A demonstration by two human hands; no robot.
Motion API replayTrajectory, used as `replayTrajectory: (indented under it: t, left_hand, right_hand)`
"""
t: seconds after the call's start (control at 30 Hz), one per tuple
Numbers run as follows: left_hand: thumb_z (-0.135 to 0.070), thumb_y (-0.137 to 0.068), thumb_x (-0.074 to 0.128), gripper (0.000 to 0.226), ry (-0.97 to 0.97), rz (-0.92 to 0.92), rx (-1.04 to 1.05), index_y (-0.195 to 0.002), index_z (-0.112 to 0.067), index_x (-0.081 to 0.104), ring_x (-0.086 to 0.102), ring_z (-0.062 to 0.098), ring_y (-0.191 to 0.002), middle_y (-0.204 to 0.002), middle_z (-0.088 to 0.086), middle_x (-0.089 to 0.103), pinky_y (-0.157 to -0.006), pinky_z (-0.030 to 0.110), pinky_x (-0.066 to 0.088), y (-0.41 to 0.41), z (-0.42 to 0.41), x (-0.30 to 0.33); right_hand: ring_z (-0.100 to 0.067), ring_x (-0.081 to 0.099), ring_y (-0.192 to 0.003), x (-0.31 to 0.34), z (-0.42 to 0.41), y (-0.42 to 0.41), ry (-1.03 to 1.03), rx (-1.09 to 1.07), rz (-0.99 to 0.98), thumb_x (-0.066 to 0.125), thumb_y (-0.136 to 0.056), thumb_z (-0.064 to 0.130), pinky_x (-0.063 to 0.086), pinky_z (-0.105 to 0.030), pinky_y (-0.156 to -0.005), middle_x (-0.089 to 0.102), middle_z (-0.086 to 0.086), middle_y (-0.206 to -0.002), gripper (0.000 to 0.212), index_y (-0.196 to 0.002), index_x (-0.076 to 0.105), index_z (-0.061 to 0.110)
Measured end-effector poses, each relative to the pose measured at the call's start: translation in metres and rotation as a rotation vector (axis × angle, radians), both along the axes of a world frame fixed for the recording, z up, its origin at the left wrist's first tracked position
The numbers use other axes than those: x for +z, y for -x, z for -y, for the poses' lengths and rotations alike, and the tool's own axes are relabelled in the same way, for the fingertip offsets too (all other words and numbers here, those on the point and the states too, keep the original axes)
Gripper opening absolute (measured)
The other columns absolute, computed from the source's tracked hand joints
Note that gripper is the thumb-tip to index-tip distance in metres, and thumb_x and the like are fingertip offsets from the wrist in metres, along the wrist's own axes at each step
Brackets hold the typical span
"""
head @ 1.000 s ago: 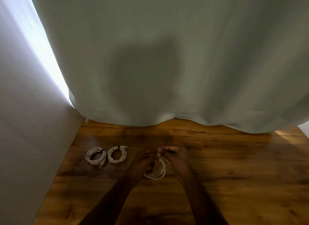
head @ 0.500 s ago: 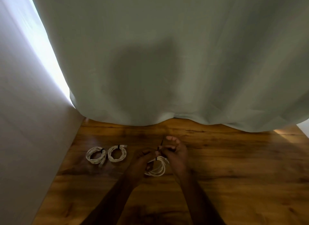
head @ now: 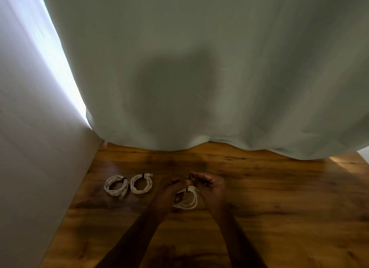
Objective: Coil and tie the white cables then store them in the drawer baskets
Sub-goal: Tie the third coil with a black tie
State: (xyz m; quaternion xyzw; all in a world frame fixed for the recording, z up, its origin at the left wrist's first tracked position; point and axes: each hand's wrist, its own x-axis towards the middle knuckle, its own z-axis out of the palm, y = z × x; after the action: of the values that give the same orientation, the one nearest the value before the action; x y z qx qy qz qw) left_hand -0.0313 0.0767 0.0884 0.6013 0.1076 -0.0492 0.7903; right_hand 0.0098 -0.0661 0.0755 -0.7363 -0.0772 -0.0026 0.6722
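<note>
Left hand [head: 169,192]: fingers curled, gripping the left side of the white cable coil [head: 188,200]; fingertips meet those of the right hand at the coil's far edge.
Right hand [head: 209,186]: fingers bent inward, pinching the free end of a thin black tie [head: 189,181]; the tie stands up from the coil between the two hands.
White cable coil: several loose round loops of smooth, thin cord, held between the two hands just over the surface [head: 279,198]; whether its near edge touches the wood cannot be told. The black tie crosses the loops at the far edge.
Tied coil, nearer [head: 141,183]: lies flat on the surface to the left of the left hand, near it but apart. Compact ring, thicker bundle, a black band at its far edge, a short white plug end sticking out to the right.
Tied coil, farther [head: 116,185]: just beyond the first one, farther left; the two rings touch or almost touch. Same ring shape, a black band at its upper right.
Surface: warm brown wood, dark streaked grain, slight sheen.
Curtain [head: 199,68]: pale grey-green cloth in soft folds beyond both hands, hem reaching down to the wood.
Wall [head: 30,168]: plain, matte, white, left of the coils.
</note>
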Motion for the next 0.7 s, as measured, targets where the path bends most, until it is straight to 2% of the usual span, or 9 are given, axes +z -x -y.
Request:
replayTrajectory:
  t: [0.13,0.23,0.47,0.6,0.7]
  left_hand:
    - [-0.008,-0.092,0.060,0.032,0.002,-0.006,-0.001,-0.061,-0.012,0.066,0.037,0.010,-0.041,-0.054,0.001,0.049,-0.044,0.023,0.026,0.0012,0.0022,0.0048]
    - [-0.008,-0.093,0.059,0.036,-0.003,0.001,-0.009,-0.058,-0.015,0.065,0.033,0.011,-0.041,-0.053,0.001,0.045,-0.045,0.024,0.025,0.0008,0.0028,0.0064]
    - [-0.008,-0.094,0.057,0.038,0.013,0.005,-0.043,-0.059,-0.018,0.068,0.037,0.009,-0.041,-0.053,-0.003,0.052,-0.046,0.025,0.025,-0.0002,0.0020,0.0071]
    - [-0.010,-0.092,0.061,0.028,0.015,-0.038,-0.025,-0.066,-0.013,0.071,0.042,0.008,-0.043,-0.060,0.001,0.057,-0.045,0.023,0.026,-0.0015,0.0009,0.0066]
    - [-0.005,-0.092,0.059,0.032,0.014,-0.059,-0.007,-0.063,-0.012,0.069,0.044,0.005,-0.041,-0.056,-0.002,0.057,-0.043,0.020,0.028,-0.0023,0.0018,0.0080]
  right_hand:
    - [-0.015,0.076,-0.081,-0.0008,-0.0004,0.0003,-0.061,-0.004,-0.011,0.070,-0.084,-0.010,0.059,-0.025,-0.071,0.079,0.007,-0.087,0.038,-0.089,0.078,0.026]
    - [-0.015,0.076,-0.080,-0.0005,-0.0004,0.0007,-0.089,-0.014,-0.028,0.070,-0.084,-0.009,0.059,-0.024,-0.071,0.079,0.007,-0.086,0.035,-0.088,0.078,0.024]
    - [-0.015,0.076,-0.079,-0.0020,0.0001,-0.0012,-0.100,-0.022,-0.064,0.070,-0.084,-0.010,0.059,-0.023,-0.069,0.079,0.006,-0.084,0.035,-0.086,0.079,0.025]
    - [-0.011,0.076,-0.077,0.0004,-0.0009,-0.0020,-0.097,0.003,-0.070,0.069,-0.083,-0.012,0.059,-0.021,-0.069,0.078,0.010,-0.081,0.034,-0.086,0.078,0.021]
    - [-0.009,0.075,-0.075,-0.0001,-0.0028,-0.0028,-0.086,0.014,-0.081,0.069,-0.083,-0.013,0.058,-0.021,-0.067,0.078,0.011,-0.079,0.036,-0.084,0.078,0.021]
